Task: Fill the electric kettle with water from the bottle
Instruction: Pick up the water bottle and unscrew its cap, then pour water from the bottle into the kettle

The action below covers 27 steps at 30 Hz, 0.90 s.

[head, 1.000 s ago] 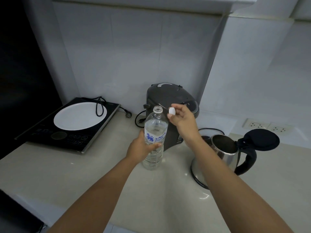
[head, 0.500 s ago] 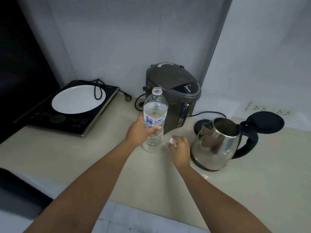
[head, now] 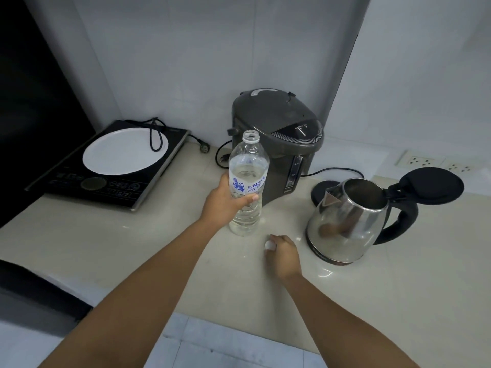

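A clear plastic water bottle (head: 248,166) with a blue label stands upright on the counter, uncapped and more than half full. My left hand (head: 221,203) is wrapped around its middle. My right hand (head: 283,254) rests low on the counter between bottle and kettle, fingers closed on the small white bottle cap (head: 270,245). The steel electric kettle (head: 348,224) stands to the right with its black lid (head: 434,185) flipped open and its black handle facing right. Its black round base (head: 320,191) lies behind it, separate.
A dark grey water boiler (head: 276,144) stands at the wall behind the bottle, its cord trailing right. An induction hob (head: 106,166) with a coiled cord sits at the left. Wall sockets (head: 422,162) are at the back right. The beige counter's (head: 132,251) front edge runs below my arms.
My right hand came down from beside the bottle's mouth to the counter, still holding the cap. The view tilted downward. The bottle and left hand stayed put.
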### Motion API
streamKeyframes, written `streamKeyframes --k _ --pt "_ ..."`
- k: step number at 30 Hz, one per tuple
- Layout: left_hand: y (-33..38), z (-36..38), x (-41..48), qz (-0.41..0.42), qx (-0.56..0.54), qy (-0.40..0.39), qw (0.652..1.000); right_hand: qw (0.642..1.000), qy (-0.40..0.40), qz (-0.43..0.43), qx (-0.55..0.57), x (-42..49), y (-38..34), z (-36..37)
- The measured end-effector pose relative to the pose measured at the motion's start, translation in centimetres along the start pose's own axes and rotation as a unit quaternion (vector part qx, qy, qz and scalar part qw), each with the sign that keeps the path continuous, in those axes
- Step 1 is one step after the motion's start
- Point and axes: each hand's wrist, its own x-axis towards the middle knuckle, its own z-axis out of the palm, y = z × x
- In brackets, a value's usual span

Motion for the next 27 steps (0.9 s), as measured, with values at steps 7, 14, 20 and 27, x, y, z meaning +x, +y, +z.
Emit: streamKeyframes --k 7,14,20,27 --pt "0.4 -0.3 0.1 -0.001 -0.055 -0.04 0.998 0.998 -0.026 0.021 0.061 0.1 -1.1 -1.1" --pt "4.1 -2.6 1.5 0.053 -0.112 -0.028 0.992 0.976 0.005 -0.027 0.217 2.5 -6.6 -1.5" --pt "4.5 -3.4 2.3 0.082 -0.052 -0.073 0.993 0.968 0.05 -0.039 0.242 4.4 -9.6 -0.3" --pt "4.5 -3.4 1.8 0.095 -0.05 -0.045 0.993 0.969 0.078 -0.012 0.235 4.3 -10.3 -0.7"
